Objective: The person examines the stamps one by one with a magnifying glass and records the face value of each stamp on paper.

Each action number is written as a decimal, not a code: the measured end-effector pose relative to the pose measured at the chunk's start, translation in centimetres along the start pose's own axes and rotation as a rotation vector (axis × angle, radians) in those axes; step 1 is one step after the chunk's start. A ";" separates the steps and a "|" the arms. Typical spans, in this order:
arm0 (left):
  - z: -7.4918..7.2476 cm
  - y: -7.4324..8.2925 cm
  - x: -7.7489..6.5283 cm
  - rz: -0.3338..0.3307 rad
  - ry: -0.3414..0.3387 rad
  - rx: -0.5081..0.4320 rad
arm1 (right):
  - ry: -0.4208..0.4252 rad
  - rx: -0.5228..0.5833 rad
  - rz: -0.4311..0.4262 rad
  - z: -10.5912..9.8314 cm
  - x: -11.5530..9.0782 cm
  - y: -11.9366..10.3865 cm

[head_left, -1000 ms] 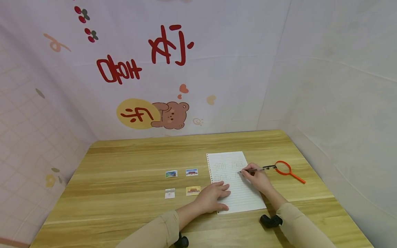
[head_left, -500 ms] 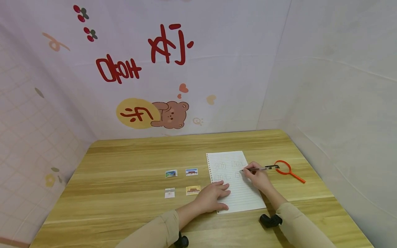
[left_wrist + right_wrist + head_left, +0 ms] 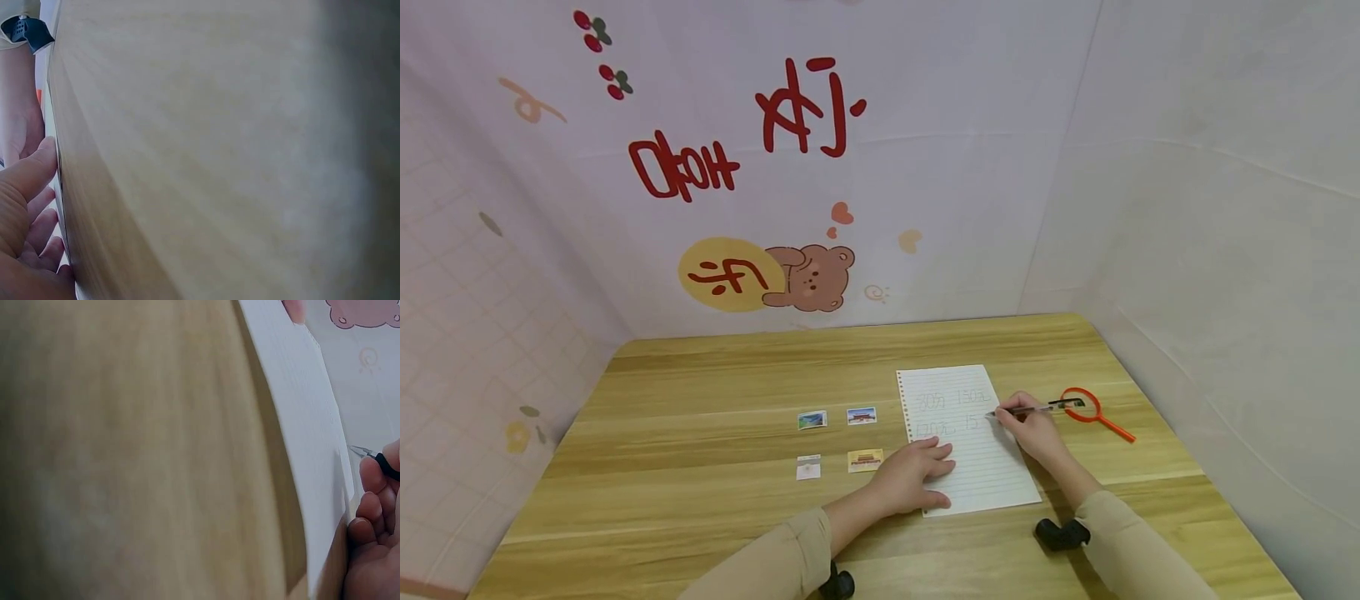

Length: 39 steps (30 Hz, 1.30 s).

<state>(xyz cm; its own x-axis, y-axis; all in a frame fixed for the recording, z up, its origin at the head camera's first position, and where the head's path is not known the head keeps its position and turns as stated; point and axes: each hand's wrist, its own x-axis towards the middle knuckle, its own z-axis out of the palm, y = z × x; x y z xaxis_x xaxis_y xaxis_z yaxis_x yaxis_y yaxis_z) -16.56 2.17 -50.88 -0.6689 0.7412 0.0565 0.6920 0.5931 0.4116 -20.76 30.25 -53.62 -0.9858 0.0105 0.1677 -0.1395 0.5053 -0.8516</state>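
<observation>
In the head view a sheet of lined paper (image 3: 977,483), with punched holes down its left edge, bears several handwritten numbers and characters. My left hand (image 3: 913,477) rests on its lower left part, fingers spread. A pen (image 3: 1047,407) with a black end is pinched by my right hand (image 3: 1033,429) over the sheet's right side. Its tip points just right of a handwritten "15". From the right wrist, the pen's metal tip (image 3: 364,452) sticks out past thumb and forefinger, the other fingers curled beneath. The left wrist view catches my left thumb (image 3: 34,169) and fingertips along the paper's edge.
Left of the paper lie several small picture stamps: a landscape one (image 3: 812,420), a building one (image 3: 861,415), a pale one (image 3: 808,467) and a yellow one (image 3: 866,460). An orange-red magnifying glass (image 3: 1101,417) lies to the right, partly under the pen's far end in this view.
My right hand and the pen have shifted a little to the right along the line, with a "15" now showing left of the tip. The left hand stays on the paper.
</observation>
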 end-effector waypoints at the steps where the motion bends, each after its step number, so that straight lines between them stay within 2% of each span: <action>1: 0.0 0.0 0.0 -0.001 -0.001 0.000 | -0.006 -0.005 0.000 0.0 0.0 0.0; 19: -0.1 0.0 -0.1 0.001 0.002 0.008 | -0.003 -0.075 -0.039 0.6 0.0 -0.4; 23: -0.1 -0.1 -0.1 0.004 0.002 0.016 | -0.025 -0.093 -0.054 0.5 0.0 -0.5; 30: -0.1 -0.1 -0.1 0.002 -0.001 0.020 | -0.084 -0.060 -0.082 0.2 -0.1 -0.3; 39: 0.0 0.1 -0.1 -0.005 -0.003 0.008 | -0.065 -0.034 -0.088 -0.3 -0.2 0.1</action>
<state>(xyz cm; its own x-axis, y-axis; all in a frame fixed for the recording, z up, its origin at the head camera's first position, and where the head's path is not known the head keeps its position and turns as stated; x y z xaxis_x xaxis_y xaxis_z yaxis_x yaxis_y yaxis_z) -16.43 2.14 -50.88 -0.6715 0.7391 0.0521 0.6907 0.5990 0.4050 -20.54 30.53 -53.58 -0.9739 -0.0909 0.2079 -0.2240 0.5308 -0.8174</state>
